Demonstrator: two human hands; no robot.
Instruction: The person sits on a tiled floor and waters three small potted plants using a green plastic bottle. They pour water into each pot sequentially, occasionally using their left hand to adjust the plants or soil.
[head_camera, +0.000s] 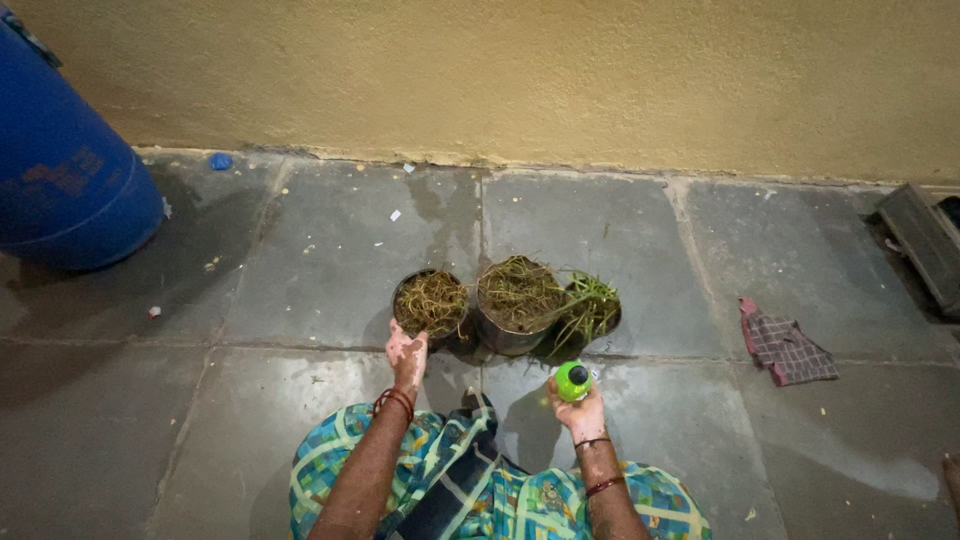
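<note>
Head cam: three small pots sit w/ rims touching on the stone floor near the wall. Left hand (407, 352), fingers apart, rests at the near rim of the left pot (431, 304). Right hand (580, 410) is clamped on a green bottle (573, 381), held upright just short of the right pot (590, 312). Middle pot (517, 300) untouched. Nothing visibly pouring; soil looks dry, so prob. early on, all three pots left to do.
</note>
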